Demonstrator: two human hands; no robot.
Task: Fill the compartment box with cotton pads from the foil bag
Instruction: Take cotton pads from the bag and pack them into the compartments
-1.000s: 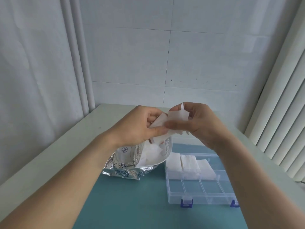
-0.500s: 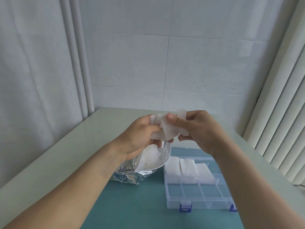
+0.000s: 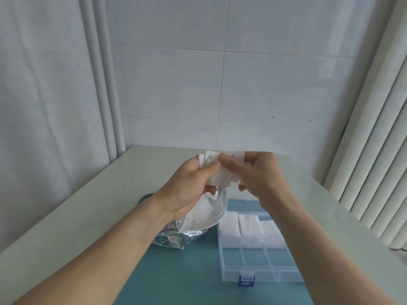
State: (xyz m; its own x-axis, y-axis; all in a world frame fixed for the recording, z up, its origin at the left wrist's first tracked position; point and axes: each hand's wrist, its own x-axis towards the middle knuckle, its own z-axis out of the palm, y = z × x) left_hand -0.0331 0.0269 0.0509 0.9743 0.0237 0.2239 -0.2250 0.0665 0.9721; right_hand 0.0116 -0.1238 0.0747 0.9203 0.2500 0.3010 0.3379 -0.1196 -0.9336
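A small stack of cotton pads (image 3: 222, 179) is pinched between thumb and curled fingers of both the left hand (image 3: 193, 188) and right hand (image 3: 259, 175), raised above the open foil bag (image 3: 176, 236). Just beside it, the compartment box (image 3: 259, 271) is seen on the surface (image 3: 88, 205), far row filled with pads.

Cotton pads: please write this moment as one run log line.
both hands hold cotton pads above foil bag | box open: far row filled, near row empty

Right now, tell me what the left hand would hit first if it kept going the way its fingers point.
Probably the right hand: the left hand points up and rightward, both pinching the same cotton pads. Depth is unclear.
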